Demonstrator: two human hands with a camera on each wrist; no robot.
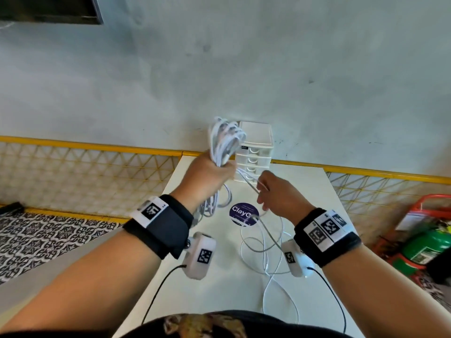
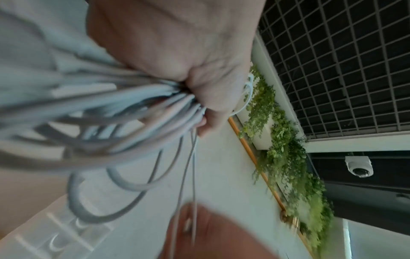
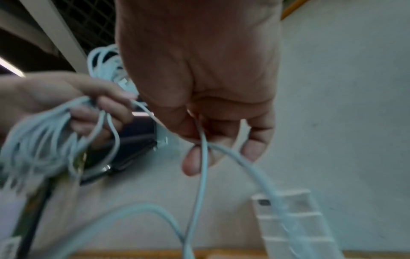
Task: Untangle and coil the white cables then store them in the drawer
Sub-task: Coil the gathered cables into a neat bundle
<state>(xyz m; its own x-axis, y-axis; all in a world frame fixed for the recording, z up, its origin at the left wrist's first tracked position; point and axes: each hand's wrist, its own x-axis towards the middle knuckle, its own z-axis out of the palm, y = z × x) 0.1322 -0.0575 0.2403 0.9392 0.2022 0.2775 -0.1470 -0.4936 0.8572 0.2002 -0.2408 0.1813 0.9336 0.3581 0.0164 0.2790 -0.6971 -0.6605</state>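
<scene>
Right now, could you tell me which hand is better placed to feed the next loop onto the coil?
Right hand: it pinches the loose cable; the left hand is full, gripping the coil.

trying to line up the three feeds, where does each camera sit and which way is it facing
Head: on the head, facing forward and down at the white table and drawer unit; both forearms show.
Left wrist: along the left hand, tilted up at wall and ceiling; its fingers grip the cable bundle.
Right wrist: along the right hand, whose fingers pinch a loose cable.
Shared: every view shows the bundle and drawer unit.
</scene>
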